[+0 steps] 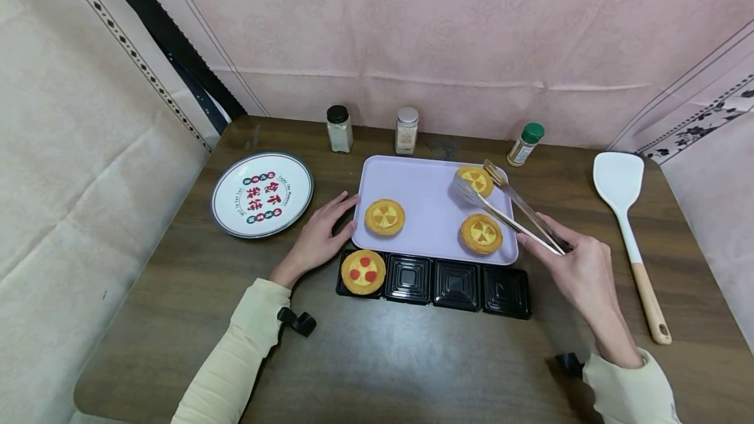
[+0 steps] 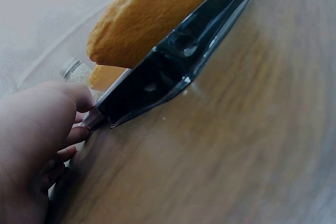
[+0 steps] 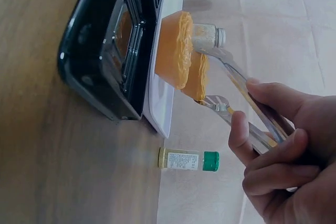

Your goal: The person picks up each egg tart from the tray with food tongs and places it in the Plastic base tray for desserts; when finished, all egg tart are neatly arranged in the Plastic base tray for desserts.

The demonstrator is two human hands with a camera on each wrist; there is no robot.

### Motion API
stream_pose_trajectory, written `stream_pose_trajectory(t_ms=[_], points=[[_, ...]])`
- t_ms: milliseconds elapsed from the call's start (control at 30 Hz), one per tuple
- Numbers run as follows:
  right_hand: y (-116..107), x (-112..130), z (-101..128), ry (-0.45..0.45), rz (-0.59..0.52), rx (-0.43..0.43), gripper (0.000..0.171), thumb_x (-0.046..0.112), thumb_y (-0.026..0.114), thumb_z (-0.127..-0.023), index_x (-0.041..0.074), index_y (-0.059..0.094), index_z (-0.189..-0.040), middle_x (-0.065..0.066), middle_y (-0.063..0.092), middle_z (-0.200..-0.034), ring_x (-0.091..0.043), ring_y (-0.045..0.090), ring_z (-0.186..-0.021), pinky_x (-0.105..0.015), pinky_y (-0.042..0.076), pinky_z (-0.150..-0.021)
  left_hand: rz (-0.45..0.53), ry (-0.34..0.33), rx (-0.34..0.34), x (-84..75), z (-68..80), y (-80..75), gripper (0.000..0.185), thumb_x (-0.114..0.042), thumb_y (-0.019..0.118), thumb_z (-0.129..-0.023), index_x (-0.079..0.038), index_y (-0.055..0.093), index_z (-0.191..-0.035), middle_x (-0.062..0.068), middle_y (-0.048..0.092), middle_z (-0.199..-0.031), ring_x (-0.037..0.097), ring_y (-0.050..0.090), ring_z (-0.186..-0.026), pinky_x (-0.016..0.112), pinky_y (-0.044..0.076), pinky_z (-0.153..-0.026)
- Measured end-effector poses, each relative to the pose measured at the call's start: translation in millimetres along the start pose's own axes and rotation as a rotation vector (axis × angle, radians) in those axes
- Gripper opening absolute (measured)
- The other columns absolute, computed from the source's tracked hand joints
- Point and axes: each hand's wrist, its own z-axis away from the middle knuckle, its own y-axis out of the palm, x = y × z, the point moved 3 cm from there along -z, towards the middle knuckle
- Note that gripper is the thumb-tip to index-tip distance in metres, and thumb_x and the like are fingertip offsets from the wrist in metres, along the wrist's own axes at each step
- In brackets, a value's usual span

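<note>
My right hand [image 1: 580,267] grips metal tongs [image 1: 530,214], their two ends spread apart at the back right egg tart [image 1: 474,179]. In the right wrist view one end of the tongs lies on each side of that tart. At the left edge of the lilac tray [image 1: 424,195], my left hand [image 1: 318,234] rests with fingers extended, touching the rim. Two more yellow-topped tarts sit on the tray, one left [image 1: 385,217] and one front right [image 1: 481,234]. A tart with red spots [image 1: 363,273] fills the left compartment of the black container [image 1: 456,284].
A round plate [image 1: 262,195] lies left of the tray. Behind stand a black-capped shaker [image 1: 339,129], a silver-capped shaker [image 1: 406,131] and a green-capped bottle [image 1: 525,144]. A white spatula [image 1: 624,214] with a wooden handle lies at the right.
</note>
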Motion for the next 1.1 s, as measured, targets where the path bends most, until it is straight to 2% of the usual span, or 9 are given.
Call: stream_pose_trajectory(t_ms=[100, 233, 300, 433, 533, 600, 733, 967, 1100], points=[[-4, 1, 1, -0.046, -0.025, -0.001, 0.054, 0.04, 0.08, -0.082, 0.02, 0.067, -0.13, -0.007, 0.053, -0.068, -0.016, 0.041, -0.05, -0.027, 0.031, -0.038, -0.001, 0.001, 0.0, -0.1, 0.3, 0.2, 0.053, -0.034, 0.054, -0.101, -0.022, 0.04, -0.151, 0.005, 0.036, -0.155, 0.022, 0.024, -0.145, 0.057, 0.02, -0.112], [-13, 2, 3, -0.181, -0.119, 0.032, 0.051, 0.025, 0.084, -0.079, 0.024, 0.069, -0.127, -0.002, 0.062, -0.072, -0.011, 0.04, -0.048, -0.023, 0.031, -0.039, -0.003, 0.007, 0.003, -0.4, 0.1, 1.3, 0.053, -0.036, 0.053, -0.101, -0.022, 0.04, -0.151, 0.005, 0.037, -0.154, 0.022, 0.024, -0.145, 0.056, 0.02, -0.112], [-18, 2, 3, -0.248, -0.173, 0.082, 0.052, 0.016, 0.085, -0.077, 0.024, 0.069, -0.127, 0.001, 0.066, -0.074, -0.008, 0.042, -0.048, -0.021, 0.034, -0.041, -0.006, 0.008, 0.003, -0.4, 0.0, 1.3, 0.053, -0.037, 0.052, -0.101, -0.023, 0.04, -0.151, 0.005, 0.037, -0.154, 0.021, 0.024, -0.145, 0.056, 0.02, -0.112], [-26, 7, 8, -0.346, -0.223, 0.205, 0.058, 0.007, 0.085, -0.075, 0.022, 0.067, -0.129, 0.006, 0.072, -0.09, -0.007, 0.054, -0.059, -0.016, 0.042, -0.052, -0.012, 0.013, -0.002, 0.0, -0.1, 0.9, 0.053, -0.036, 0.053, -0.101, -0.023, 0.04, -0.151, 0.005, 0.038, -0.154, 0.02, 0.025, -0.144, 0.055, 0.02, -0.113], [-26, 11, 15, -0.43, -0.244, 0.283, 0.06, 0.003, 0.085, -0.073, 0.017, 0.067, -0.129, 0.007, 0.071, -0.092, -0.007, 0.055, -0.06, -0.016, 0.043, -0.053, -0.008, 0.017, -0.006, 0.6, 0.0, 1.0, 0.053, -0.036, 0.053, -0.101, -0.022, 0.041, -0.151, 0.004, 0.039, -0.153, 0.021, 0.025, -0.144, 0.055, 0.02, -0.112], [-23, 13, 20, -0.469, -0.25, 0.326, 0.06, 0.003, 0.085, -0.073, 0.016, 0.067, -0.128, 0.01, 0.069, -0.087, -0.004, 0.049, -0.055, -0.015, 0.039, -0.049, -0.007, 0.015, -0.007, 0.8, 0.1, 1.1, 0.053, -0.036, 0.053, -0.102, -0.022, 0.041, -0.151, 0.004, 0.039, -0.153, 0.021, 0.025, -0.144, 0.055, 0.02, -0.113], [-13, 15, 30, -0.499, -0.241, 0.392, 0.057, 0.007, 0.086, -0.073, 0.018, 0.068, -0.126, 0.014, 0.062, -0.08, 0.0, 0.043, -0.053, -0.014, 0.037, -0.049, -0.008, 0.013, -0.006, 0.6, -0.1, 0.9, 0.052, -0.036, 0.052, -0.102, -0.022, 0.041, -0.151, 0.004, 0.039, -0.153, 0.02, 0.025, -0.144, 0.055, 0.019, -0.113], [-1, 18, 37, -0.504, -0.246, 0.449, 0.051, 0.014, 0.084, -0.076, 0.021, 0.069, -0.124, 0.016, 0.058, -0.081, 0.003, 0.043, -0.057, -0.015, 0.039, -0.05, -0.008, 0.016, -0.006, -0.4, -0.3, 0.1, 0.052, -0.034, 0.053, -0.102, -0.022, 0.041, -0.151, 0.004, 0.039, -0.153, 0.021, 0.025, -0.144, 0.056, 0.02, -0.112], [0, 18, 38, -0.504, -0.241, 0.467, 0.052, 0.017, 0.084, -0.078, 0.022, 0.068, -0.126, 0.017, 0.058, -0.08, 0.001, 0.049, -0.062, -0.015, 0.041, -0.055, -0.008, 0.014, -0.003, -0.5, 0.1, -0.2, 0.052, -0.034, 0.053, -0.102, -0.022, 0.041, -0.151, 0.004, 0.039, -0.153, 0.021, 0.025, -0.144, 0.056, 0.02, -0.112]])
